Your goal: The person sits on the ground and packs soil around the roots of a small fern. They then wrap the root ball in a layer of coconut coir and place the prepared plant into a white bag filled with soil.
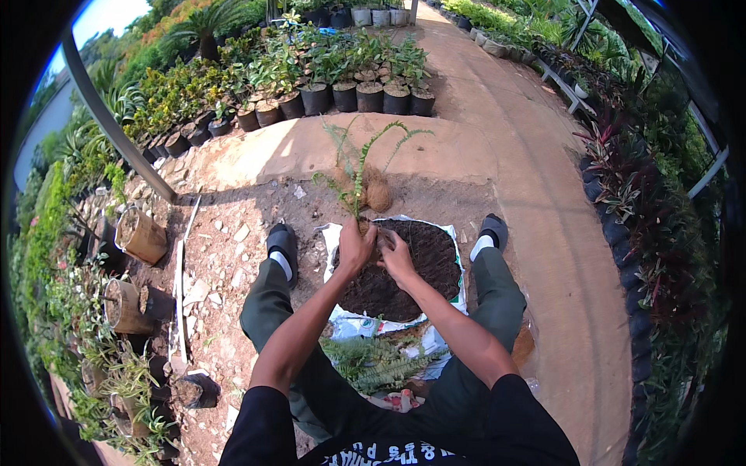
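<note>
My left hand (356, 244) is closed around the base of a fern (362, 169), whose long fronds arch up and forward. Close beside it, my right hand (396, 253) has bent fingers near the fern's base; whether it grips anything is hidden. Both hands are over dark soil (419, 274) in an opened white sack (458, 256) between my feet. Just beyond the sack lie brown fibrous balls (379, 195), partly behind the fronds. More cut or loose fern fronds (379, 361) lie on the near side of the sack, between my legs.
Black nursery bags with seedlings (369, 96) stand in rows ahead. Worn buckets (140, 236) and a small black bag (195, 390) are at the left, past a thin white strip (180, 291) on stony ground. A metal post (111, 116) rises front left. Dark-leaved plants (618, 169) line the path's right.
</note>
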Tool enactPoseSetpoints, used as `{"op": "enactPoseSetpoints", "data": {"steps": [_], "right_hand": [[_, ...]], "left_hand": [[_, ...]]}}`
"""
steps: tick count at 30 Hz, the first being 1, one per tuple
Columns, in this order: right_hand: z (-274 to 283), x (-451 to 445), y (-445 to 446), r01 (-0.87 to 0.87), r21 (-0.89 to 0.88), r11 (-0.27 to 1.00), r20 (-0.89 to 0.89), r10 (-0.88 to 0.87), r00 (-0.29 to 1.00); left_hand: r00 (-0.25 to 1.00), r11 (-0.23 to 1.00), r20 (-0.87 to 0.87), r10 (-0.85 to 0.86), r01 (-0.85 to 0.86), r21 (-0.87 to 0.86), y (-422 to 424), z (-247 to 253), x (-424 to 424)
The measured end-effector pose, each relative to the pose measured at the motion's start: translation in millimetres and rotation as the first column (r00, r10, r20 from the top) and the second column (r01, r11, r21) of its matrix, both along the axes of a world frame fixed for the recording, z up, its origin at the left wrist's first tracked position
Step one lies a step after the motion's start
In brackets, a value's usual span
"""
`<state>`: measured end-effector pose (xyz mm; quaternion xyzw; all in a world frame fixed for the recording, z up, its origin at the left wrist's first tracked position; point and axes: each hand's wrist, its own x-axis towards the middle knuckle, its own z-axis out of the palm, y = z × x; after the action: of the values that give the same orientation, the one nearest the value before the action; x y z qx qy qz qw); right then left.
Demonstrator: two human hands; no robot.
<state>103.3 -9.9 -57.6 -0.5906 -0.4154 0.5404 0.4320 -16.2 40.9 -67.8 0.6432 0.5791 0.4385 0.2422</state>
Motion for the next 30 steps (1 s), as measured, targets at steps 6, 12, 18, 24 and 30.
{"op": "enactPoseSetpoints", "data": {"steps": [6,12,18,24,30], "right_hand": [[-37,-10,86,-0.083,-0.011,0.996,-0.242,0.078,0.967],[-112,-15,163,-0.185,0.214,0.959,0.270,0.124,0.955],[-185,-15,204,-0.271,0.187,0.944,0.411,0.175,0.895],[-224,-6,226,-0.411,0.009,0.911,0.733,0.274,0.623],[-239,-6,227,-0.395,-0.161,0.904,0.799,0.354,0.485]], "left_hand": [[0.999,0.999,-0.021,-0.041,0.040,-0.030,85,-38,-20],[0.991,0.996,-0.110,-0.082,0.077,-0.046,150,-104,-26],[0.990,0.993,-0.085,-0.114,0.116,0.010,183,-179,-22],[0.971,0.989,-0.189,-0.143,0.145,-0.007,203,-229,-14],[0.927,0.997,-0.367,-0.079,0.082,-0.006,198,-252,-6]]}}
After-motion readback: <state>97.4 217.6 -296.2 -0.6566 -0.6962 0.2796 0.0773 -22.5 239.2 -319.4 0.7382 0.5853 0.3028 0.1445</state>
